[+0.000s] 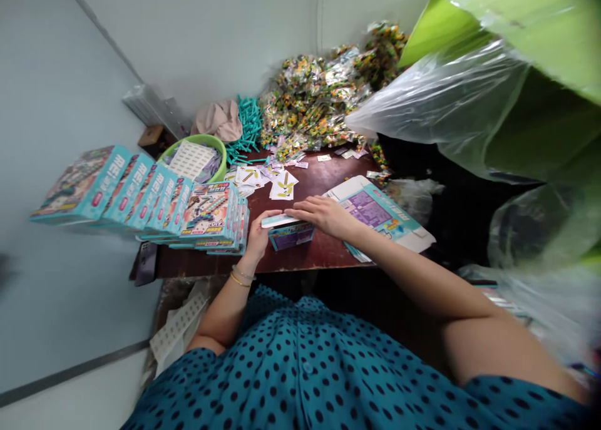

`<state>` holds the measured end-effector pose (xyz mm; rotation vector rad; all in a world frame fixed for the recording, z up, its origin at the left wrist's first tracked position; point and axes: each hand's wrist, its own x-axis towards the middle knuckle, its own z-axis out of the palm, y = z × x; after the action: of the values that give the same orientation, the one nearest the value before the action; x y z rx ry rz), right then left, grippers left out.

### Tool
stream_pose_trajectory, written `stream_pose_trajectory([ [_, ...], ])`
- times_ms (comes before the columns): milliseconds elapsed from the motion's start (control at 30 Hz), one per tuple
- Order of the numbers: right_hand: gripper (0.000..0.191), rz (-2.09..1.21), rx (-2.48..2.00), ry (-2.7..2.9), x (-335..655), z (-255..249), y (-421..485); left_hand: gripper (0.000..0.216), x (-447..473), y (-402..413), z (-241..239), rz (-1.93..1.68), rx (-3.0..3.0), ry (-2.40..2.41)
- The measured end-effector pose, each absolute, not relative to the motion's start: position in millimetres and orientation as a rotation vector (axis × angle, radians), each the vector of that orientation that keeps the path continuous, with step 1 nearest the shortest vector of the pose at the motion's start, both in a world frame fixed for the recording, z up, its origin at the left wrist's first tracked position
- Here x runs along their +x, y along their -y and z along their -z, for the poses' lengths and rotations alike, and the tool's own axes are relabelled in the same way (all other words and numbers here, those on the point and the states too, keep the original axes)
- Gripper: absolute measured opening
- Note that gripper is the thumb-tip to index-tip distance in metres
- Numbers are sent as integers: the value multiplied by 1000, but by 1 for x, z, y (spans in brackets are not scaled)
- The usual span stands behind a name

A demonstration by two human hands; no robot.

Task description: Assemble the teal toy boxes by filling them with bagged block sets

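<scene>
While the small box [291,233] sits at the table's [323,251] near edge, its flap is being pressed shut, I judge | left hand [259,233] cups its end, fingers curled on it | right hand [323,214] flat on lid, fingers together | finished boxes [213,217] stacked just left; flat cartons [380,214] right | next: tuck flap squarely.

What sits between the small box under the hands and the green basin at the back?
Head view: loose printed cards scattered on the brown table, between small box and green basin.

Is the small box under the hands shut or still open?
Cannot tell for sure: the right hand presses the small box top flap flat; left hand grips its end.
</scene>
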<state>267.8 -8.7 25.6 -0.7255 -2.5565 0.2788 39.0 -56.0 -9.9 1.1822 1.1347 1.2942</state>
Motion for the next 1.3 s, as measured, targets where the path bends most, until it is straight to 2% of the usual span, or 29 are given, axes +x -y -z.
stream_pose_trajectory([
  [133, 47, -311, -763, 2577, 263, -24, 14, 26, 40, 57, 7, -1311, 1136, -1128],
  [367, 40, -750, -885, 2306, 254, -32, 19, 25, 35, 58, 7, -1247, 1178, -1129],
  [567, 30, -682, -928, 2247, 246, -25, 17, 27, 33, 56, 14, -1245, 1232, -1096],
  [833, 39, -491, -860, 2405, 255, -21, 22, 53, 29, 71, 30, -1439, 1519, -1111],
  [1000, 41, -547, -746, 2446, 271, -13, 23, 26, 15, 80, 40, -1335, 2194, -1114],
  [1167, 39, -738, -764, 2343, 272, -13, 9, 29, 10, 69, 40, -1306, 2218, -1156],
  [1300, 40, -619, -718, 2460, 275, -11, 5, 29, 6, 66, 40, -1274, 2254, -1188],
])
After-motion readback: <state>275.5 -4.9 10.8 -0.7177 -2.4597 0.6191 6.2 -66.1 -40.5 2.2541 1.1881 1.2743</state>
